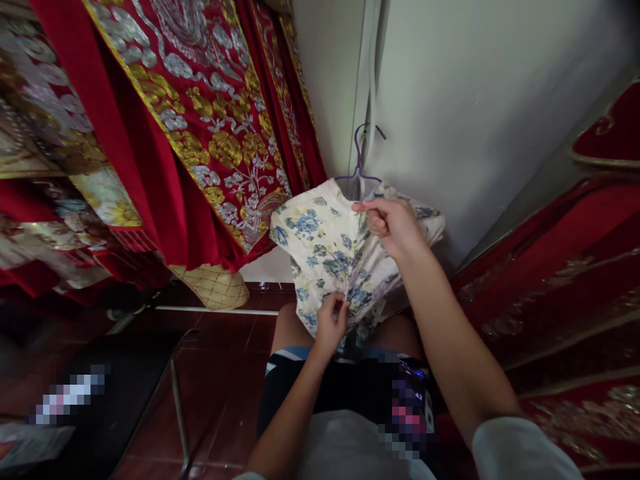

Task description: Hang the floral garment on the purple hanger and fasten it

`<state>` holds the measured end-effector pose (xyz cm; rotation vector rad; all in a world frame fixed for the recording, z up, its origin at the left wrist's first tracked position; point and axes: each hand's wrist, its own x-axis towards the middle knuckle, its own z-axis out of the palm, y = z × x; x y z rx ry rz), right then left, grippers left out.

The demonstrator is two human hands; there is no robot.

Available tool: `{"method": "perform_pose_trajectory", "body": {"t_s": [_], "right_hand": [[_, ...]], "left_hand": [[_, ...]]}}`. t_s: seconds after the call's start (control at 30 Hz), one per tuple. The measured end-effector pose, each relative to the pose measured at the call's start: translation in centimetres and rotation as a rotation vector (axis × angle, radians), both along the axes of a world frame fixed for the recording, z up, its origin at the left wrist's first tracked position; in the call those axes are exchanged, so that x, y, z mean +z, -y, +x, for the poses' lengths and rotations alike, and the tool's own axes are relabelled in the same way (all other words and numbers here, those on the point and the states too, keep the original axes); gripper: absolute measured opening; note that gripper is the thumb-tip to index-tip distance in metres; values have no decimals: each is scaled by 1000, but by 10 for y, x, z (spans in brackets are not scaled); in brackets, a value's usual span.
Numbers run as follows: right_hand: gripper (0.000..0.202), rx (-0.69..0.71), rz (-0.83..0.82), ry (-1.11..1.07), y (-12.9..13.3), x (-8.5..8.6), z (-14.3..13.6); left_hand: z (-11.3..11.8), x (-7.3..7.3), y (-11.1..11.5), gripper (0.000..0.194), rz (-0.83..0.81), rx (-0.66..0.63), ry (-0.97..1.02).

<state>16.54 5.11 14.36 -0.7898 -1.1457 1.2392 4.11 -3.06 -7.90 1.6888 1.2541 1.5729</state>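
A cream floral dress (320, 247) with blue roses and short sleeves hangs on a purple hanger (358, 163) in front of me. A seam or closure runs down its middle. At the top of that line, by the neckline, the thumb and finger of my right hand (393, 223) pinch the cloth. Lower down the same line, my left hand (331, 323) has its fingertips closed on the fabric. Whether a zip pull sits in either pinch is too small to tell. The dress's lower end is hidden near my lap.
A red cloth embroidered in gold and silver (220, 133) hangs on the left. Red embroidered fabric (560, 287) stands close on the right. The hanger's hook is against the pale wall (450, 87). A phone (413, 400) lies on my lap; a black surface (110, 393) is at lower left.
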Motion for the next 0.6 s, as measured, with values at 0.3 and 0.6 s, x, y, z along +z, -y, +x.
{"method": "perform_pose_trajectory", "body": {"t_s": [0.3, 0.6], "right_hand": [[17, -80, 102, 51, 9, -19, 1], [19, -127, 177, 111, 8, -22, 7]], "left_hand": [[-10, 67, -38, 21, 100, -107, -6], [-13, 211, -84, 27, 534, -99, -424]]}}
